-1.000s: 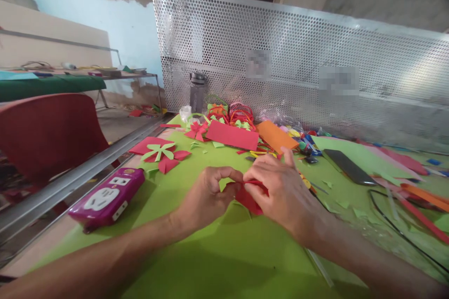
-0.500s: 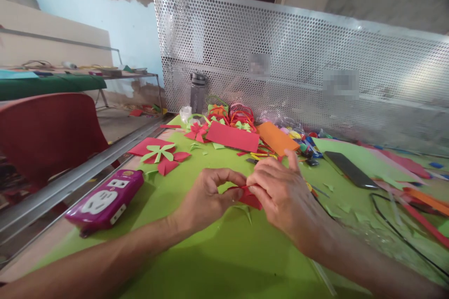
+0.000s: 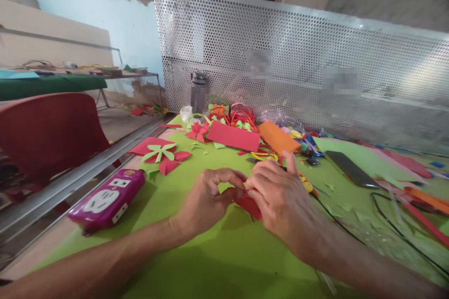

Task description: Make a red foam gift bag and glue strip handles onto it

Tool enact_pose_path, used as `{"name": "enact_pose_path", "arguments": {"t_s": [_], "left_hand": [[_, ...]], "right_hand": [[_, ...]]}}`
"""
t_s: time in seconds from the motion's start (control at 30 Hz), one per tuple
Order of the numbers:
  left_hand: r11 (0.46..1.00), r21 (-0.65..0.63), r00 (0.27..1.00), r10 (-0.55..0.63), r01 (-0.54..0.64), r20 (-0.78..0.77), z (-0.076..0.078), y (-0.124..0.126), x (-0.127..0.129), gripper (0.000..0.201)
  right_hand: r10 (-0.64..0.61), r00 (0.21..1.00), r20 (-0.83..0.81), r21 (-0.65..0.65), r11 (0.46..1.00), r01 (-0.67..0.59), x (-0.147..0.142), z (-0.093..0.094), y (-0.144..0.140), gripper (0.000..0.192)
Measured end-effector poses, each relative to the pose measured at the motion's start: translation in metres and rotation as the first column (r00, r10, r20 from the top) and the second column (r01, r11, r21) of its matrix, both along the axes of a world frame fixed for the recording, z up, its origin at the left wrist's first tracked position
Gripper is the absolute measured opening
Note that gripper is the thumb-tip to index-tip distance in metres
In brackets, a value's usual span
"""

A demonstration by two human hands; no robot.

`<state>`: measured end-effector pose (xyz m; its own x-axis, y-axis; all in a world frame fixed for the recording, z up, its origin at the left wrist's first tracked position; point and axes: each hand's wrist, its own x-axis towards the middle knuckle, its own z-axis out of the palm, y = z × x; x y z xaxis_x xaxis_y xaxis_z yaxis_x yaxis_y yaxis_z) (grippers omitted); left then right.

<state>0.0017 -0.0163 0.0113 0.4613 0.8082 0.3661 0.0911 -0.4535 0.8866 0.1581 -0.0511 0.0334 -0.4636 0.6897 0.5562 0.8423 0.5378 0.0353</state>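
Starting at the left, we see a purple power strip (image 3: 107,198) lying on the green-covered bench (image 3: 210,261), well apart from our hands, and beyond it a red and green paper flower (image 3: 159,153) flat on the surface.

Our left hand (image 3: 205,198) comes next, low over the bench just left of centre. Its thumb and forefinger curl round and pinch together on the left edge of a small piece of red paper (image 3: 249,204), so this hand is closed on the paper.

The red paper sits between our two hands, just above the bench, and both hands touch it. It lies to the right of the left hand and below and left of the right hand's fingertips. What shows of it runs as a slanted strip from the pinch point down towards the right, its lower corner tucked under the right hand. We cannot tell its whole shape, since the fingers cover much of it.

Our right hand (image 3: 280,196) meets the left at the pinch point, fingertips pressed onto the paper's upper edge, forefinger raised. It too is clamped on the paper. Neither hand is nearer; they share it.

Farther right lie a red sheet (image 3: 233,136), an orange sheet (image 3: 277,137), a dark flat phone-like slab (image 3: 351,168) and a black cable (image 3: 393,226).
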Motion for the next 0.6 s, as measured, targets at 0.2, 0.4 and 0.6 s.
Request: {"name": "enact_pose_path", "arguments": {"t_s": [0.2,0.4,0.6], "left_hand": [[0.982,0.186,0.994,0.047,-0.028,-0.097,-0.0022,-0.0002,-0.0018,0.018],[0.954,0.299,0.992,0.043,-0.006,-0.119,-0.0026,0.0015,-0.0017,0.022],[0.969,0.246,0.992,0.035,-0.004,-0.121,-0.0022,-0.0005,-0.0019,0.022]], "right_hand": [[-0.024,0.999,0.043,-0.024,0.999,0.025,-0.0028,0.0022,-0.0008,0.019],[-0.035,0.99,0.139,0.015,0.999,0.033,-0.0041,0.0007,-0.0013,0.019],[-0.036,0.992,0.122,-0.033,0.999,0.04,-0.0027,-0.0011,-0.0008,0.025]]}}
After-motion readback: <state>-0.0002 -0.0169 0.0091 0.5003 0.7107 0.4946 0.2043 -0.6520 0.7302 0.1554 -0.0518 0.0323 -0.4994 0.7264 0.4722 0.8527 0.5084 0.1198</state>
